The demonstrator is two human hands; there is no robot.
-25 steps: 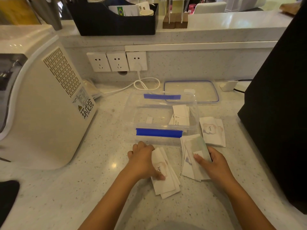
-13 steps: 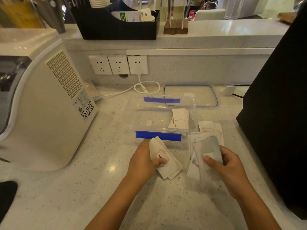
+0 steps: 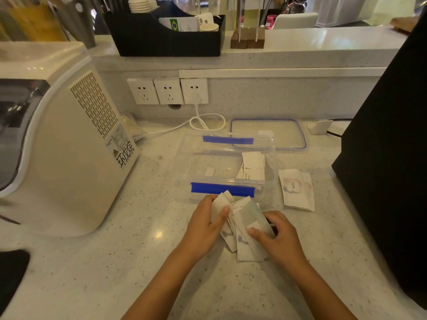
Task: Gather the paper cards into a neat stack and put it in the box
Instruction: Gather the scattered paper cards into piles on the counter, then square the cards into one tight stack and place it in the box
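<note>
A bundle of white paper cards (image 3: 242,224) is pressed together between both hands just in front of the box. My left hand (image 3: 205,225) grips the bundle's left side, thumb on top. My right hand (image 3: 280,239) holds its right side, thumb on the top card. The clear plastic box (image 3: 184,162) with blue clips stands open behind them, and a few cards (image 3: 253,168) lie inside at its right end. More cards printed "love" (image 3: 297,189) rest on the counter to the right of the box.
The box's clear lid (image 3: 286,132) lies behind it. A white appliance (image 3: 69,144) stands at the left, a large black object (image 3: 392,146) at the right. A white cable (image 3: 205,122) loops below the wall sockets (image 3: 168,91). A black organiser (image 3: 166,36) sits on the raised ledge.
Both hands lifted their separate piles off the counter and brought them together into one bundle in front of the box. The "love" cards at the right stayed put.
</note>
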